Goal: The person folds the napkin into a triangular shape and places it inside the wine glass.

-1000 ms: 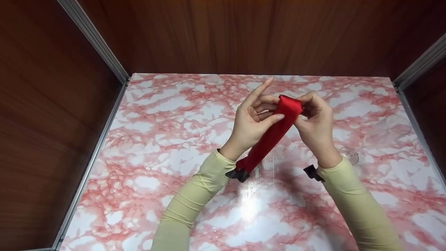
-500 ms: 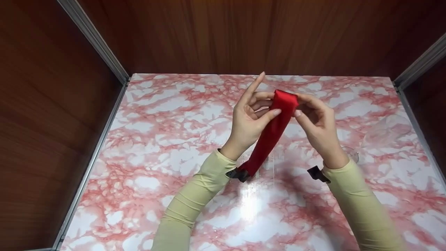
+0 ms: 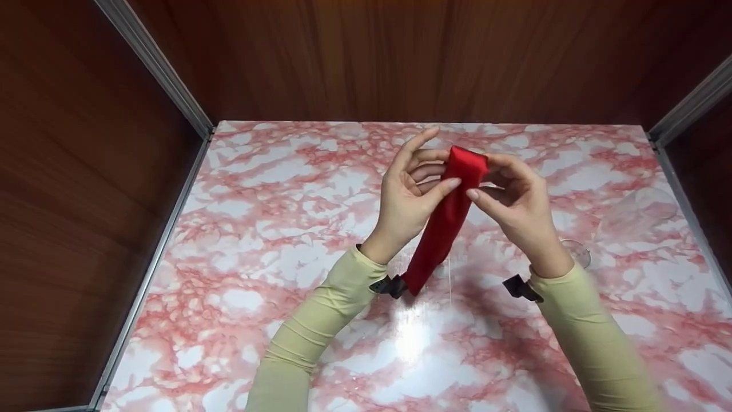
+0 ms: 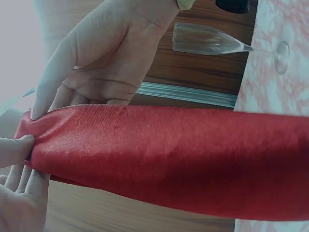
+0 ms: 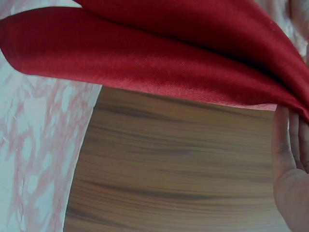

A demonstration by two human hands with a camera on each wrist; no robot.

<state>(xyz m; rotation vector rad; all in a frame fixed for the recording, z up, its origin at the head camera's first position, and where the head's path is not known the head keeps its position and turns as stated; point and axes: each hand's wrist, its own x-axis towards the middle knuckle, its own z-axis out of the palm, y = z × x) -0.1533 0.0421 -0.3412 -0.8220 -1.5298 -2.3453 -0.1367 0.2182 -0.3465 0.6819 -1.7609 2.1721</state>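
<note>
One red cloth point(image 3: 438, 237) hung between the left hand point(image 3: 405, 197) and right hand point(image 3: 523, 206), both pinching its far end; a glass point(image 4: 206, 39) stood right.

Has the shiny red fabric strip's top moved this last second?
Yes: the red fabric strip's top shifted slightly left, nearer the red-white marbled tabletop's far edge.

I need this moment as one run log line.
left hand: pinches red cloth | right hand: pinches red cloth | glass: upright on table

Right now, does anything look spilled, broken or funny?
Nothing stands out. The glass stands upright on the table, the left hand and right hand hold the cloth, and I see no spill or tear.
</note>
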